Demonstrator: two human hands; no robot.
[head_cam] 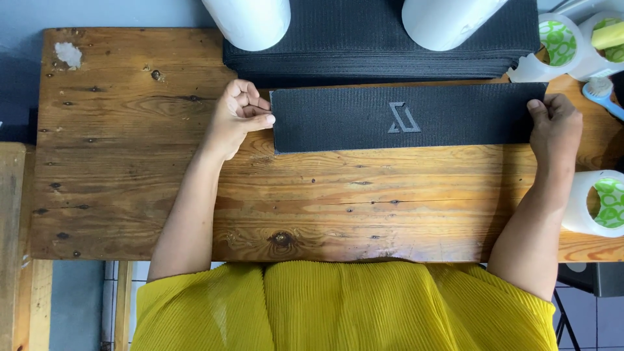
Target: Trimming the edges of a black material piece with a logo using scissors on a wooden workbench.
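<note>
**Both hands on the strip, one at each end**

Both hands are pinched shut on the long black ribbed fabric strip (403, 118), which is stretched flat across the far half of the worn wooden table (130, 162). The left hand (239, 117) is curled at the strip's 9 o'clock end, thumb and fingers closed on the edge; the right hand (554, 125) is clamped over the 3 o'clock end. A grey angular emblem (404, 117) is seen near the middle, face up. At 12 o'clock a stack of matching black fabric (377, 45) is pressed under two white cylinders (250, 19). White tubs with green-patterned insides (601, 203) are parked at 3 o'clock.

Looks like the lay-flat-and-straighten step is what's in hand. Even tension from both ends would be called for next, so the strip isn't skewed.
</note>
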